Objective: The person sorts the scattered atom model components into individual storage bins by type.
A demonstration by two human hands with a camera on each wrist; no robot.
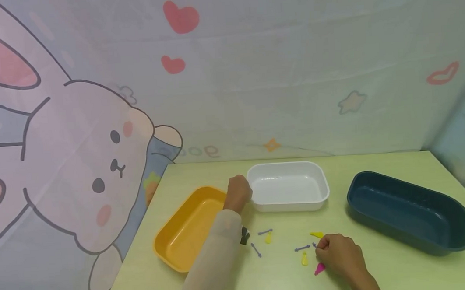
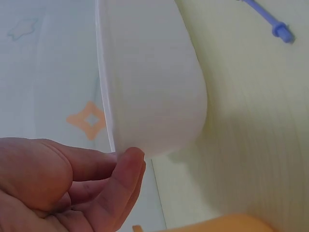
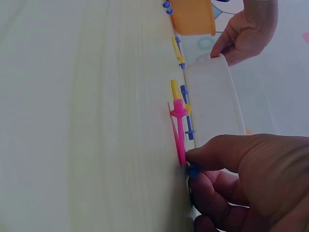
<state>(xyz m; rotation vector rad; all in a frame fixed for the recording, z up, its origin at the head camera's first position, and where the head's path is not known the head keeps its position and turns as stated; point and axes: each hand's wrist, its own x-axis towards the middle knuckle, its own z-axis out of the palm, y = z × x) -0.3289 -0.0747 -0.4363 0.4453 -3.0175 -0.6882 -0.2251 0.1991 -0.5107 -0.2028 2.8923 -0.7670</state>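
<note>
At the left end of the white tub [image 1: 289, 207], my left hand [image 1: 239, 192] pinches the rim between thumb and fingertips, as the left wrist view shows at the tub's corner [image 2: 159, 96]. Low over the table, my right hand [image 1: 338, 253] pinches a small purple-blue plastic stick [image 3: 193, 171], one knobbed end peeking out at the thumb. Beside this hand lie a pink golf-tee-like piece [image 1: 320, 268], a yellow piece [image 1: 317, 234], another yellow piece [image 1: 304, 259] and a purple stick [image 1: 302, 248]. The right fingers hide most of the pinched stick.
Under my left forearm stands a yellow tub [image 1: 174, 235], partly covered by the sleeve. A dark blue tub [image 1: 410, 223] is at the right. Two purple sticks [image 1: 256, 250] and a yellow piece [image 1: 268, 237] lie left of centre. Behind the table [image 1: 278, 274] hangs a printed cloth [image 1: 272, 73].
</note>
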